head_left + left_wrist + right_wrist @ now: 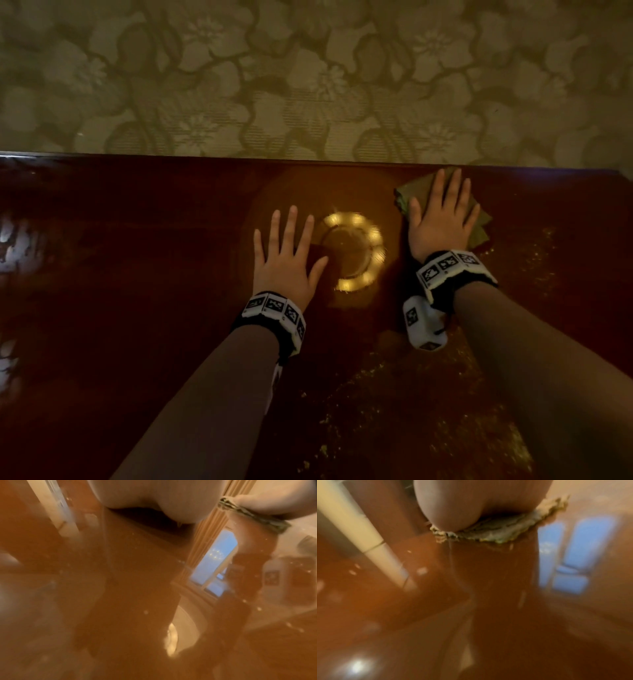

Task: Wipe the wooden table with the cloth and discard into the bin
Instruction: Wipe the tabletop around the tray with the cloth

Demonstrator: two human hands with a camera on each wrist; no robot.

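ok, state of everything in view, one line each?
Cloth: folded, flat on the table, under the right hand.
Right hand: open, pressing the cloth.
Left hand: open, flat on the table.
Wooden table: glossy, crumbs scattered on its near right.

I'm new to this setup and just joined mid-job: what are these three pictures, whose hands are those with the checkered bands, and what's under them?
No machine here: a person works bare-handed, wearing marker wristbands. The large picture comes from a head camera looking down; the two blurry ones come from wrist cameras looking along each hand. The right hand presses flat on a folded olive-green cloth near the far edge of the glossy dark wooden table. The left hand lies flat on bare wood, holding nothing. Yellowish crumbs are scattered nearer the person. The bright ring is a lamp reflection.
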